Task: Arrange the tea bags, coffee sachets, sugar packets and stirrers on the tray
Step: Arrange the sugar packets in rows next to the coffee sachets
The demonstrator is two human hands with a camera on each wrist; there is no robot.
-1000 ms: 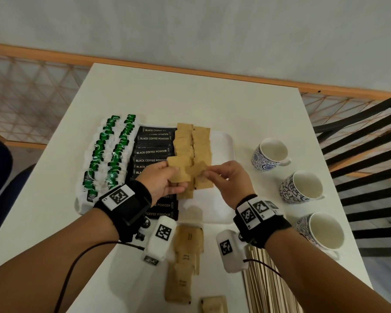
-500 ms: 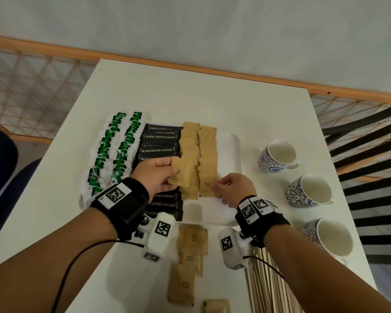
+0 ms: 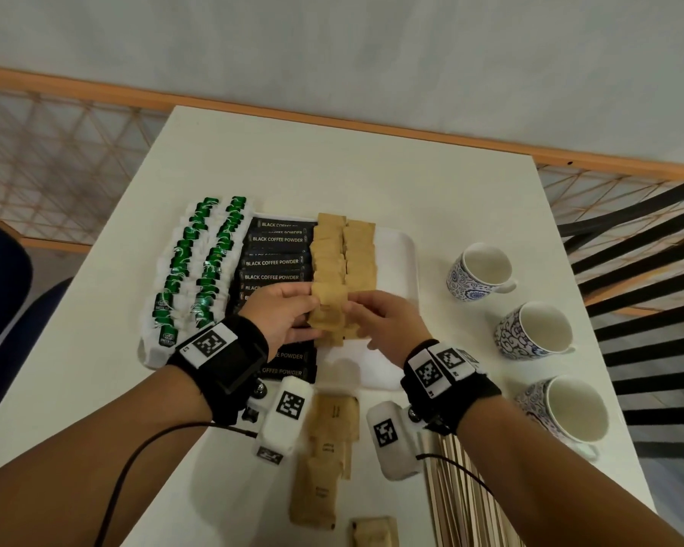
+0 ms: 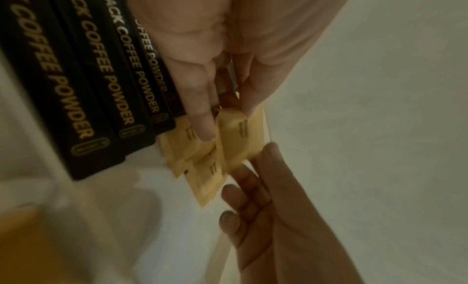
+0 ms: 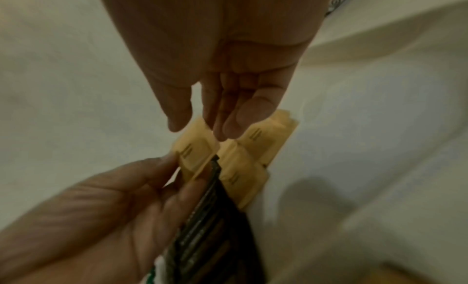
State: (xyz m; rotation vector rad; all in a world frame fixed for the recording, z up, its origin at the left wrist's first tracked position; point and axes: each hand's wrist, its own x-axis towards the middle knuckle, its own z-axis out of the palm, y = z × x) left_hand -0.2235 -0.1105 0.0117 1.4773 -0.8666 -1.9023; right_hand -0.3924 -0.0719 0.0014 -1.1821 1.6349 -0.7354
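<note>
Sugar packets (image 3: pixel 342 262) stand in two rows on the tray (image 3: pixel 405 254), right of the coffee sachets (image 3: pixel 275 262). Left hand (image 3: pixel 283 313) pinches a small stack; right hand (image 3: pixel 384 321), fingers straight, touches it. Step: extending the near row. Next: seat one packet squarely.

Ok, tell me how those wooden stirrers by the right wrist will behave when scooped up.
The stirrers look thin and flat, so probably light and stiff. They lie loose in a fanned bundle, so a few may slip out. Flat on the table, they likely resist fingertips getting under.
</note>
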